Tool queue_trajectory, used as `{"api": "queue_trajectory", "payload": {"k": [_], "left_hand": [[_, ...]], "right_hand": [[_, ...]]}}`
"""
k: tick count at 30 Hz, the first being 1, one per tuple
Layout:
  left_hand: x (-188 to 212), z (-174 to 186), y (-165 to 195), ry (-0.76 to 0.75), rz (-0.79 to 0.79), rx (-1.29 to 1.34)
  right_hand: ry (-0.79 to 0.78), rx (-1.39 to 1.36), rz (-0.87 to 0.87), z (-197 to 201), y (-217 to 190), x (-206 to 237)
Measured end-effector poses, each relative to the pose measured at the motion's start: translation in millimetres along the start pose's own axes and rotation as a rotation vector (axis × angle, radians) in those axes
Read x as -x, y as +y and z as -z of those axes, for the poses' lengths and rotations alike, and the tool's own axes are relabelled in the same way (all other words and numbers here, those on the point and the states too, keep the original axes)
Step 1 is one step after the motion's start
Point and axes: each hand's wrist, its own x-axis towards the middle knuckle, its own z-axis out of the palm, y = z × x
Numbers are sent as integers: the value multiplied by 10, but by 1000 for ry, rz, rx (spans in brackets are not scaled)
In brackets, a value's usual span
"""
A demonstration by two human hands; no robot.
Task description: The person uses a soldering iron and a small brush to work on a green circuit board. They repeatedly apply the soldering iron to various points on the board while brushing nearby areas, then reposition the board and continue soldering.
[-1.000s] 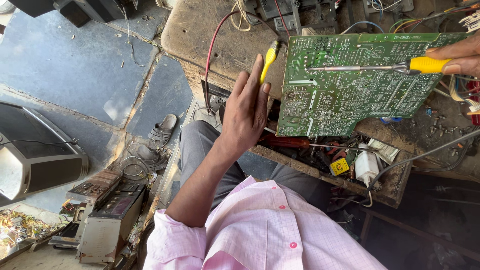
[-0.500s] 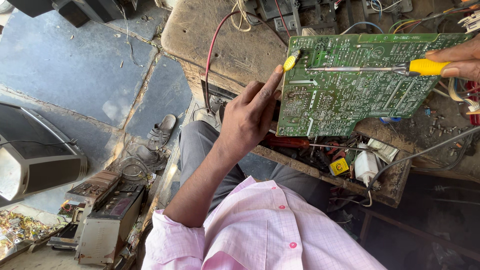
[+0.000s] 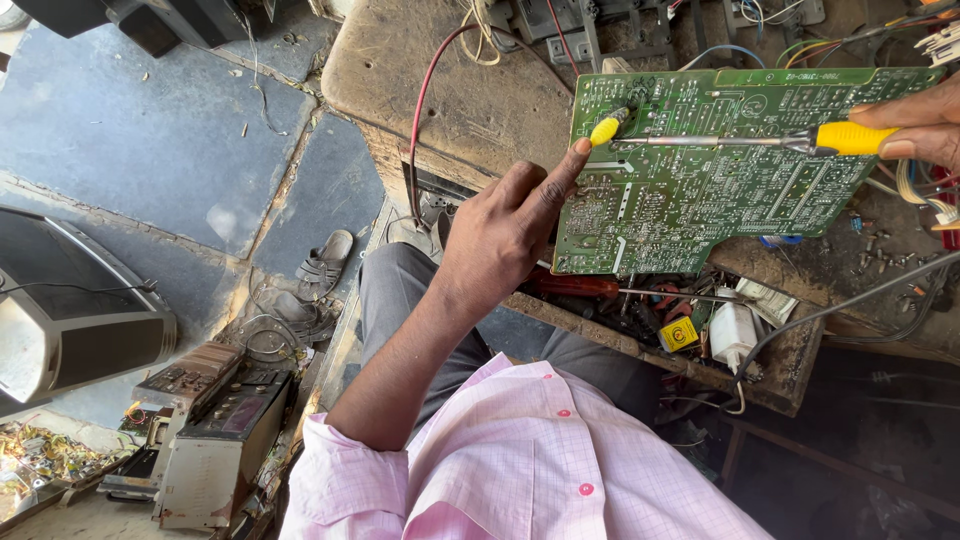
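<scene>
A green circuit board [image 3: 700,190] lies solder side up over the worn wooden workbench [image 3: 470,90]. My right hand [image 3: 915,125] grips the yellow handle of a long tool [image 3: 750,142] whose metal shaft reaches left across the board. My left hand [image 3: 505,230] is at the board's left edge, index finger stretched up and touching a small yellow-capped part [image 3: 603,130] near the shaft's tip. The other left fingers are curled.
An open drawer [image 3: 700,330] under the board holds tools, a white adapter and wires. A red wire [image 3: 425,110] loops over the bench. On the stone floor lie a sandal [image 3: 325,265], stacked old electronics [image 3: 215,440] and a grey television casing [image 3: 70,310].
My left hand went from open and flat beside the board to curled with the index finger pointing. The yellow-capped part moved up and right along the board's edge. The right hand stayed put.
</scene>
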Motion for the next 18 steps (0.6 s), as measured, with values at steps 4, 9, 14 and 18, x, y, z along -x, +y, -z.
{"api": "queue_trajectory", "payload": {"k": [4, 9, 14, 18], "left_hand": [[1, 20, -3, -45, -36, -53], [9, 66, 26, -98, -49, -71], [-69, 208, 116, -199, -8, -85], [-36, 470, 263, -322, -46, -96]], "right_hand": [[19, -79, -44, -28, -7, -18], [29, -15, -39, -26, -13, 8], [10, -27, -28, 23, 43, 39], [-16, -62, -48, 39, 146, 192]]}}
